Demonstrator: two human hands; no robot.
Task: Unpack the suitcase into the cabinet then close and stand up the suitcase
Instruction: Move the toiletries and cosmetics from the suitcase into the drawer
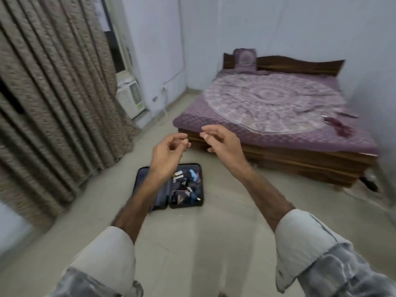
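A dark suitcase (147,179) lies open flat on the floor, a few steps ahead of me. Its right half holds several small loose items (186,187), among them cables and a white piece; its left half looks like a zipped lining. Both my arms are stretched out in the air above it. My left hand (169,153) hangs with loosely curled fingers and holds nothing. My right hand (220,142) is beside it, fingers relaxed, also holding nothing. No cabinet is in view.
A low wooden bed (278,116) with a purple patterned cover and a cushion (244,58) stands at the right. Heavy beige curtains (53,93) hang along the left. A white air-conditioner unit (130,99) sits low by the far wall. The floor (192,243) is pale tile.
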